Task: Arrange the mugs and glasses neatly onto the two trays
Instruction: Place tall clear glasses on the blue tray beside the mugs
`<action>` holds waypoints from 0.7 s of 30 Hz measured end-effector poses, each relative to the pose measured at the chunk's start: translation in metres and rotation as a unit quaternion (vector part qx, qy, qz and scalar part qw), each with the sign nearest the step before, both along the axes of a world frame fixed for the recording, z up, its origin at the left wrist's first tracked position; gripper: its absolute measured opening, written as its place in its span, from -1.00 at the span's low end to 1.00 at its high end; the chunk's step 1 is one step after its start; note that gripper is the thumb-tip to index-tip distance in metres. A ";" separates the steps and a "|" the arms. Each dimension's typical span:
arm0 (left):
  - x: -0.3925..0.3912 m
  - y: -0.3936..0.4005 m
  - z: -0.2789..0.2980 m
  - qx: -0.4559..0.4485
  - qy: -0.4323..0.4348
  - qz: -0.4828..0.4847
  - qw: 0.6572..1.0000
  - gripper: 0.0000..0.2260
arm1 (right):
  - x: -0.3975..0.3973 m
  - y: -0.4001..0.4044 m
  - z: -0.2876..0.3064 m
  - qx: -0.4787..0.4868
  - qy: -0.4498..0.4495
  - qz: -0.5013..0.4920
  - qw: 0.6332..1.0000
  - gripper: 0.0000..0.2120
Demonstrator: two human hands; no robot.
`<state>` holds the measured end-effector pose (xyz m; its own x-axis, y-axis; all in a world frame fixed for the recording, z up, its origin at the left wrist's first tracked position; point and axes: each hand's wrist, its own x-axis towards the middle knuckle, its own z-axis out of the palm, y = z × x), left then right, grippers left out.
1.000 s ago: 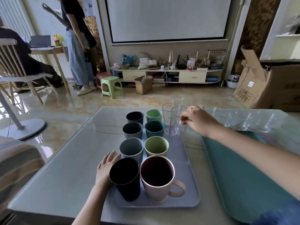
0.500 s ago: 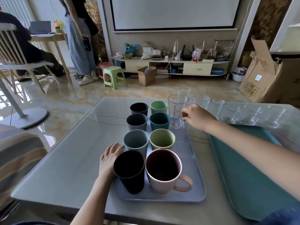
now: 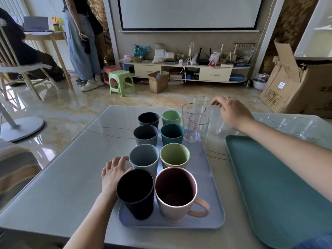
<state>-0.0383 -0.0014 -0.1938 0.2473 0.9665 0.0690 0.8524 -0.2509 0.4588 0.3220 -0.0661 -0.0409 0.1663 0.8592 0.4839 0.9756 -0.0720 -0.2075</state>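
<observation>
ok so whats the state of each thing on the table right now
mugs: eight, upright, empty, on grey tray
two glasses: upright on grey tray
teal tray: bare
left hand: resting at the tray's edge
right hand: over a glass on the table

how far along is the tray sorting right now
Done: eight mugs in two rows and two glasses on the grey tray. In hand: right hand reaching over a table glass, grip unclear. Left: more glasses on the table; teal tray empty.
</observation>
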 end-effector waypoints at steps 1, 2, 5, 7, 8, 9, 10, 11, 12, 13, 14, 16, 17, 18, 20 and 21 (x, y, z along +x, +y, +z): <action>0.000 0.003 -0.003 0.001 0.007 0.005 1.000 -0.46 | 0.005 0.010 0.003 -0.011 -0.014 -0.014 1.000 -0.61; -0.001 0.006 -0.006 -0.006 0.027 0.006 1.000 -0.39 | 0.013 0.023 0.004 -0.033 -0.025 -0.032 0.999 -0.59; 0.000 0.012 -0.012 -0.033 0.111 0.000 0.993 -0.36 | 0.034 0.059 0.005 -0.099 -0.044 -0.084 0.991 -0.57; 0.002 0.014 -0.012 -0.040 0.128 0.000 0.991 -0.38 | 0.043 0.081 0.000 -0.138 -0.049 -0.105 0.984 -0.59; 0.003 0.015 -0.013 -0.042 0.128 0.000 0.991 -0.39 | 0.046 0.090 -0.003 -0.160 -0.048 -0.111 0.980 -0.59; 0.003 0.014 -0.013 -0.042 0.130 0.001 0.991 -0.40 | 0.045 0.095 -0.004 -0.179 -0.042 -0.113 0.976 -0.60; 0.003 0.014 -0.014 -0.040 0.133 0.003 0.990 -0.40 | 0.044 0.100 -0.006 -0.195 -0.034 -0.112 0.974 -0.61; 0.003 0.014 -0.014 -0.038 0.139 0.003 0.990 -0.40 | 0.043 0.104 -0.008 -0.202 -0.026 -0.112 0.973 -0.63; 0.003 0.014 -0.014 -0.036 0.145 0.003 0.989 -0.40 | 0.043 0.109 -0.009 -0.202 -0.023 -0.106 0.973 -0.66; 0.003 0.014 -0.013 -0.036 0.149 0.004 0.988 -0.41 | 0.042 0.112 -0.010 -0.198 -0.025 -0.098 0.975 -0.69; 0.003 0.014 -0.013 -0.035 0.152 0.005 0.988 -0.41 | 0.042 0.116 -0.012 -0.193 -0.026 -0.091 0.977 -0.72; 0.004 0.014 -0.012 -0.036 0.154 0.008 0.987 -0.40 | 0.039 0.120 -0.014 -0.188 -0.026 -0.082 0.978 -0.76; 0.004 0.014 -0.013 -0.040 0.158 0.009 0.987 -0.38 | 0.038 0.122 -0.015 -0.185 -0.022 -0.082 0.979 -0.77; 0.004 0.014 -0.013 -0.045 0.161 0.010 0.986 -0.34 | 0.038 0.123 -0.015 -0.180 -0.014 -0.086 0.980 -0.78; 0.004 0.015 -0.013 -0.049 0.163 0.012 0.985 -0.21 | 0.038 0.124 -0.016 -0.170 -0.007 -0.090 0.981 -0.80; 0.004 0.015 -0.013 -0.048 0.163 0.013 0.985 -0.15 | 0.037 0.125 -0.017 -0.164 -0.010 -0.091 0.982 -0.81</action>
